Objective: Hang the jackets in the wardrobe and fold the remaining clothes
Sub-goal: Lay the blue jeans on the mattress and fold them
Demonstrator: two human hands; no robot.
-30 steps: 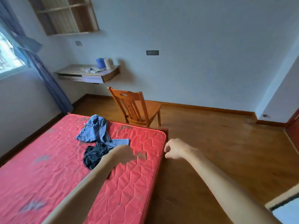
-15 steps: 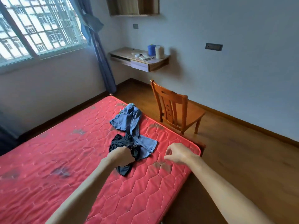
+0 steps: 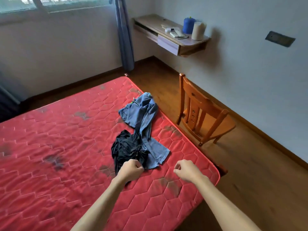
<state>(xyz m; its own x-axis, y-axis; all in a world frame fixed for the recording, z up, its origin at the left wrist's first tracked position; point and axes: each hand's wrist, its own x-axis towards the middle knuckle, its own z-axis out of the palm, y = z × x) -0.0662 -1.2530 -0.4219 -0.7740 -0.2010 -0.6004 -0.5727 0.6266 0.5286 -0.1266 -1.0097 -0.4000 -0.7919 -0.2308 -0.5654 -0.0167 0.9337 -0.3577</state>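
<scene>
Mattress: red quilted, bare, stained in patches. My landmark for everything below.
Clothes left: two items, both on the mattress near its chair-side edge, bunched, unfolded.
Dark garment: black, crumpled, on the mattress toward my end. Can't tell what kind of garment it is.
Blue garment: denim-looking, lies just beyond the dark one toward the far mattress corner; one end drapes over the dark garment's right side and fans out flat on the mattress near my hands.
Left hand: over the mattress at the near edge of the dark garment, fingers curled into a loose fist. It touches or overlaps the fabric, but I can't tell whether I've pinched any of it.
Right hand: over the mattress close to its chair-side edge, just beside the blue garment's flat end, not touching it. Fingers half curled, nothing in them.
Chair: wooden, on the floor just off the mattress edge, nothing on it.
Wardrobe: not in view, so can't confirm any jackets are hung.
Progress: my read is late stage. No jackets on the mattress, only these two pieces to fold. Neither is spread or folded yet.
Step now: judging by hand positions, about to take the dark garment and separate it from the blue one.
Risk: the two overlap; lifting one probably drags the other.
</scene>
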